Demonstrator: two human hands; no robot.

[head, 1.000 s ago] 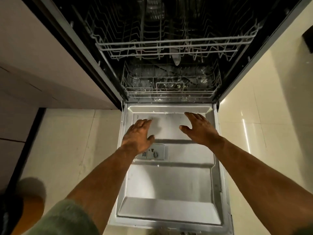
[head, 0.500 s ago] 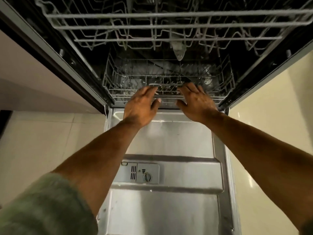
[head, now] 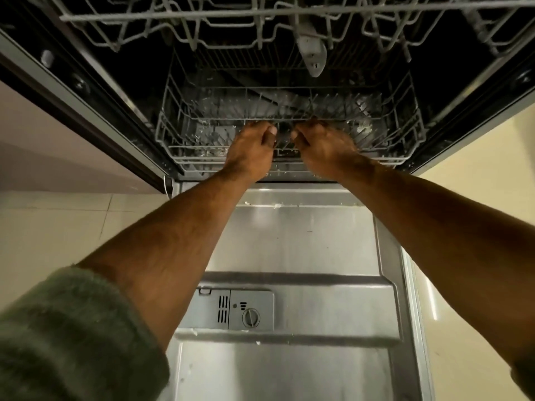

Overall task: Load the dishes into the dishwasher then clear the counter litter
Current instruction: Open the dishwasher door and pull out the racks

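Left hand point(head: 251, 149): we curled its fingers over the front rail of the lower rack point(head: 185, 137).
Right hand point(head: 324, 146): same rail, probably gripping; blurred.
Lower rack: inside the dishwasher tub, no dishes visible.
Above: upper rack point(head: 202, 27) and spray arm point(head: 312, 53) hung over our hands.
Below: open door point(head: 289, 241), detergent dispenser point(head: 234, 309).

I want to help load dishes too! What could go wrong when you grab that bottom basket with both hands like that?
Fingers could get pinched: the left hand and right hand curl round thin wires of the lower rack. The upper rack hangs close overhead, easy to bump. The open door lies low, easy to trip on.
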